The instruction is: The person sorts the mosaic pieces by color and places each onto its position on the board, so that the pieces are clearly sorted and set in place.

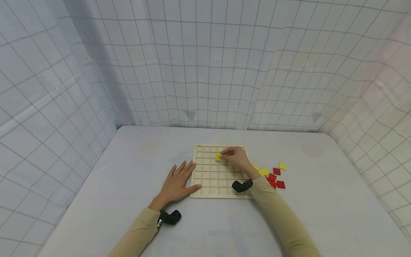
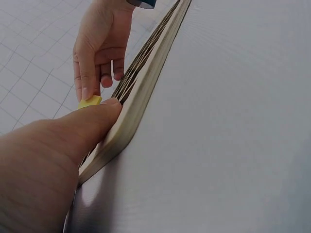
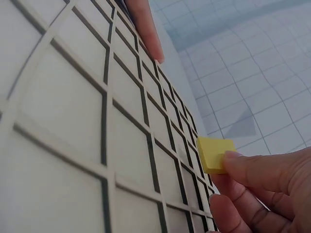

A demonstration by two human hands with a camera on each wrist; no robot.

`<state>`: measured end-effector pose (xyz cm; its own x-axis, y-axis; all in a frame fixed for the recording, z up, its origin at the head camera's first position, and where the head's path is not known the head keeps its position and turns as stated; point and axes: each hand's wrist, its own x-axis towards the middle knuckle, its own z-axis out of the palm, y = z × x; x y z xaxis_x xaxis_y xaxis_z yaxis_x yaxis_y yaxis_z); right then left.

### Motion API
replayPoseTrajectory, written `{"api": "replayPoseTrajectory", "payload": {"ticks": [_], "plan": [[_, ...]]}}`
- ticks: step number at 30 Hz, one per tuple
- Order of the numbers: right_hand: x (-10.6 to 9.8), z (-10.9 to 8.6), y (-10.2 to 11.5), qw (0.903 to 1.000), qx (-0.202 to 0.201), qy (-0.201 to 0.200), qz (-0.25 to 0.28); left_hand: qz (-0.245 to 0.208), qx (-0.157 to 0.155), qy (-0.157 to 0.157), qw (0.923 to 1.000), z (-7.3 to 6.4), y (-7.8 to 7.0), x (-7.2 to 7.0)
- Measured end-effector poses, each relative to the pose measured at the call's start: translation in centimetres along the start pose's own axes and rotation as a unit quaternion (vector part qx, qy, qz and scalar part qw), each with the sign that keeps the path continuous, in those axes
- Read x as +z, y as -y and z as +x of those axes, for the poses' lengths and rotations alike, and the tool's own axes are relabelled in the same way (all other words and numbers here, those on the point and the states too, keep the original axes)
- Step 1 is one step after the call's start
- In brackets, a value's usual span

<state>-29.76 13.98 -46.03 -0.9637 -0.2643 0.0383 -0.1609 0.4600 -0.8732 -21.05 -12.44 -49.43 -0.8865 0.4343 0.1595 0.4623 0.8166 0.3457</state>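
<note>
One pinched square tile (image 3: 213,154), board (image 1: 215,196) — gridded

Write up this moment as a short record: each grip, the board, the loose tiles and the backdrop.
Left grip: fingers spread, resting at the left side of the grid board, thumb on its rim
Right grip: pinches a yellow square tile over the board; whether the tile touches it cannot be told
Loose tiles: yellow tiles and red tiles, right of the board, partly hidden by the right sleeve
Support: white table
Backdrop: white sheet with dark grid lines
</note>
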Motion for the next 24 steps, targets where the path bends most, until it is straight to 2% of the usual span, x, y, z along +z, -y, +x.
{"api": "replayPoseTrajectory", "payload": {"ticks": [9,24], "plan": [[2.2,0.6,1.0,0.9997,-0.016,0.003,-0.018,0.004,-0.005,0.0,1.0,0.1,0.1,0.2],[3.3,0.8,1.5,0.9965,-0.044,0.013,-0.069,0.009,-0.002,-0.002,1.0,0.0,0.3,0.3]]}}
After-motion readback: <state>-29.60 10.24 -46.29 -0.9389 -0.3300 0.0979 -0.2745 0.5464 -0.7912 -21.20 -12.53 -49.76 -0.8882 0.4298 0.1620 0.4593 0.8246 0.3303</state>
